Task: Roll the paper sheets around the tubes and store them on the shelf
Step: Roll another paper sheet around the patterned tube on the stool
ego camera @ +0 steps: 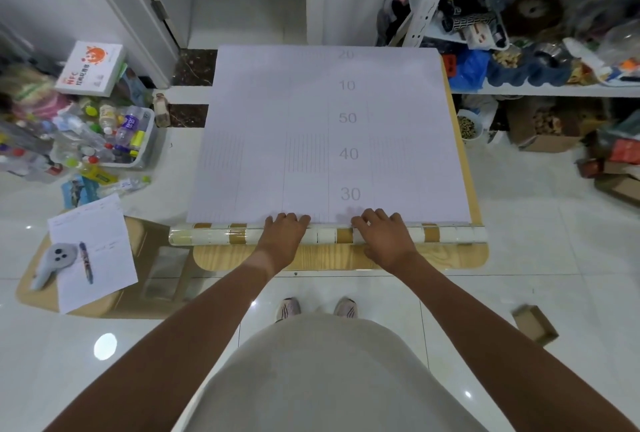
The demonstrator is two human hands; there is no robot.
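Starting the roll depends on an even grip. The left hand (285,229) and right hand (379,230) lie palms down and flat, fingers extended, pressing on the tube (327,235) where it meets the near edge of the paper sheet (311,133); neither hand closes around anything. The tube lies crosswise along the near side of the table (346,258), overhanging the sheet at both ends. Judged from this position, the sheet edge should sit parallel to the tube before rolling away from the body, with equal pressure from both hands to prevent skew. The sheet lies flat, covering most of the table. The shelf (540,88) stands beyond, to the right, already crowded.
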